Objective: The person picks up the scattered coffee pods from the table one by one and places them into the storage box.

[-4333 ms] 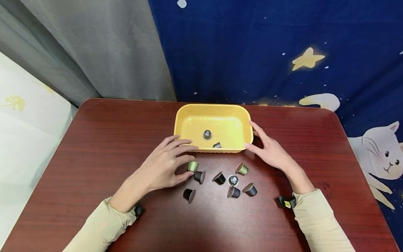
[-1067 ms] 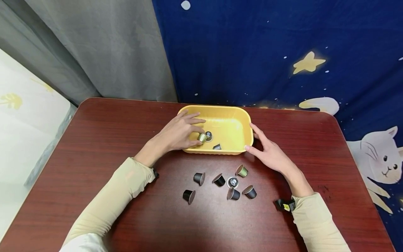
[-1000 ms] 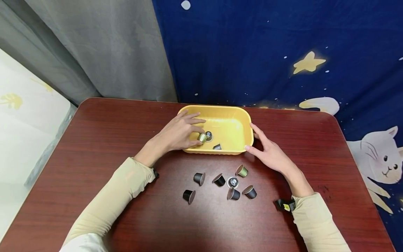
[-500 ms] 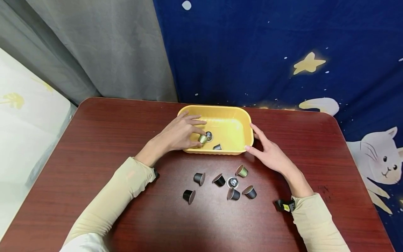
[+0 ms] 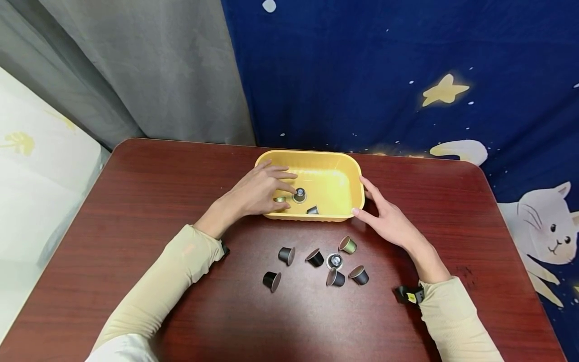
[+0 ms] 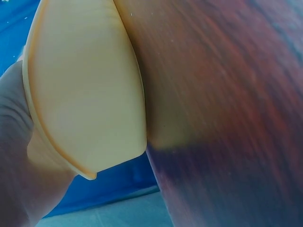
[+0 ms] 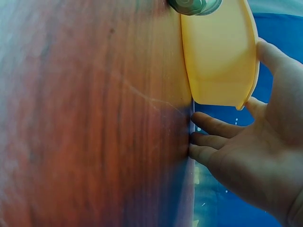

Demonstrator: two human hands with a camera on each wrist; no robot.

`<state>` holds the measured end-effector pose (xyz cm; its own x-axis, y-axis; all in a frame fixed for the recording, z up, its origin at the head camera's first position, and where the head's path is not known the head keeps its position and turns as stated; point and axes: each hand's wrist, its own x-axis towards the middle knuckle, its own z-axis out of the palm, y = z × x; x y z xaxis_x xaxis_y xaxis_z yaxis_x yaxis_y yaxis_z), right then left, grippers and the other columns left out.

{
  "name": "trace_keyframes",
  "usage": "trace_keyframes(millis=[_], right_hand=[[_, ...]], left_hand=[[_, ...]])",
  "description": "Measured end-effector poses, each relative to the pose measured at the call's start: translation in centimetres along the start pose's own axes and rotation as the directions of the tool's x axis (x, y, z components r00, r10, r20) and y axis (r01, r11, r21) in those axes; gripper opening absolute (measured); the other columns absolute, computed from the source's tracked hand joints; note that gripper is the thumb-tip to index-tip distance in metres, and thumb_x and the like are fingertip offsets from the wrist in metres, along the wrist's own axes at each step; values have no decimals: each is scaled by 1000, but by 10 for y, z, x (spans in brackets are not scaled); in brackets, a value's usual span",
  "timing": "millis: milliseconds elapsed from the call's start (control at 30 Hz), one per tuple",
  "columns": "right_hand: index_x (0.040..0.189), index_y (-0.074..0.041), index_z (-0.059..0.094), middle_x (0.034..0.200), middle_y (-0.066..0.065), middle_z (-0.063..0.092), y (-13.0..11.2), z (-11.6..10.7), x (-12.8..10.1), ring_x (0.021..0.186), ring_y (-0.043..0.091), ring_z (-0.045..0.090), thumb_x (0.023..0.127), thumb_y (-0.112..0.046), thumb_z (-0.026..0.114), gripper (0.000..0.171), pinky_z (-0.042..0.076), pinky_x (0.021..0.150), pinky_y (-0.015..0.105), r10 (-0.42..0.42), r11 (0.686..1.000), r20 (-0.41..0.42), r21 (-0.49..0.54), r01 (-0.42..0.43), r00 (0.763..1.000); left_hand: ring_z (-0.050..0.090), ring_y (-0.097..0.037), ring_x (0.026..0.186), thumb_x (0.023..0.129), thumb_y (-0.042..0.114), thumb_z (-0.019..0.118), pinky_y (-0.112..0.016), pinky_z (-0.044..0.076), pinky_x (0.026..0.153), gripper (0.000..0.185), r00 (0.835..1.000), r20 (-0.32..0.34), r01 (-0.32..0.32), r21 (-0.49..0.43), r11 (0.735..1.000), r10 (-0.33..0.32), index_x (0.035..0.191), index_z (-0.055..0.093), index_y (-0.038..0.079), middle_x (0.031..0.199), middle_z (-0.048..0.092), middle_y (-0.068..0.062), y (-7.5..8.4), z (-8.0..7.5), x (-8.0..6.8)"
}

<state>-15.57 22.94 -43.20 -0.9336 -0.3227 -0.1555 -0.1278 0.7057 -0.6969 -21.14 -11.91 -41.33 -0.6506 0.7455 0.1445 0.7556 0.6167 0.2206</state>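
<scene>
A yellow bin [image 5: 330,187] sits near the far edge of a reddish-brown table [image 5: 253,324]. Treating the bin as a clock face, six o'clock on its near side, the left hand [image 5: 255,191] reaches over the rim at nine, fingers spread, its grasp released. Inside, at about eight o'clock, lies a green capsule [image 5: 280,199], partly hidden, showing between index finger and thumb. An upright dark capsule [image 5: 299,195] stands near it, toward the centre; a grey capsule [image 5: 312,210] lies by the wall at six. The right hand [image 5: 390,217] rests extended index finger and thumb against the rim at three and four, unclenched. Seven more capsules [image 5: 315,258] are scattered outside, from five to seven o'clock.
</scene>
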Motion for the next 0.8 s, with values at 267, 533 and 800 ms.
trace_keyframes(millis=[267, 533, 800], right_hand=[[157, -45, 9, 147, 8, 47, 1, 0, 0, 139, 34, 39, 96, -52, 60, 80, 29, 107, 64, -1, 1000, -2, -2, 1, 1000], [158, -45, 9, 147, 8, 48, 1, 0, 0, 139, 34, 39, 96, -51, 60, 80, 28, 108, 63, -5, 1000, 0, 3, 5, 1000], [157, -46, 9, 147, 8, 48, 1, 0, 0, 139, 34, 39, 96, -51, 60, 80, 29, 108, 63, -4, 1000, 0, 6, 4, 1000]], left_hand=[[49, -26, 134, 84, 38, 77, -52, 22, 117, 29, 998, -54, -18, 7, 1000, 18, 108, 79, 23, 134, 63, -1, -3, -1, -2], [53, -26, 130, 83, 41, 77, -51, 28, 114, 29, 987, -157, -43, 20, 999, 46, 103, 79, 20, 129, 66, -2, -5, -2, -8], [51, -26, 131, 84, 43, 76, -53, 26, 115, 32, 987, -156, -37, 9, 999, 38, 106, 79, 19, 131, 65, -2, -2, -5, -11]])
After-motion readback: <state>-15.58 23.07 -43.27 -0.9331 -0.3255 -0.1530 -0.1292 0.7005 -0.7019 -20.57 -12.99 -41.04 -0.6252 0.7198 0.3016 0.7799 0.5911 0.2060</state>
